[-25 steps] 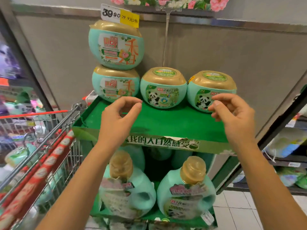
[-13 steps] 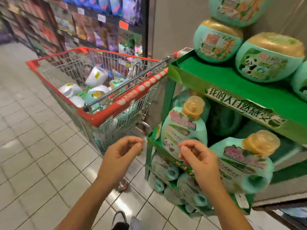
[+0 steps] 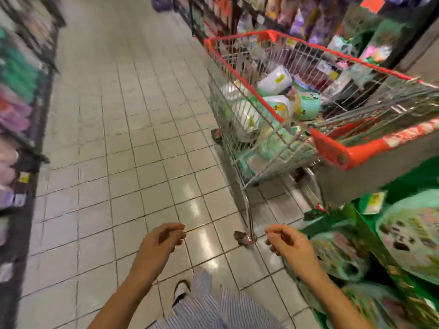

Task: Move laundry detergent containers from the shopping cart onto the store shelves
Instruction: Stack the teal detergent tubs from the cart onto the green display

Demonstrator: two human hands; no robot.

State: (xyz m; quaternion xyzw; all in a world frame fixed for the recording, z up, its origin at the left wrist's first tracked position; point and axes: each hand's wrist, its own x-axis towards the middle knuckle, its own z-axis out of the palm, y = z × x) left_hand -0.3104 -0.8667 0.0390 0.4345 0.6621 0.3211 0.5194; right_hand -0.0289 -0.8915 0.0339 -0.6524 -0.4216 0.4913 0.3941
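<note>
Both hands empty, fingers loosely curled: left hand (image 3: 164, 242), right hand (image 3: 291, 244). Detergent containers (image 3: 307, 104) lie in shopping cart (image 3: 337, 150), ahead-right of hands. Advice: reach over rim, cradle one tub two-handed.

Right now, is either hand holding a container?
No, the left hand and right hand are both empty, loosely curled over the floor.
</note>
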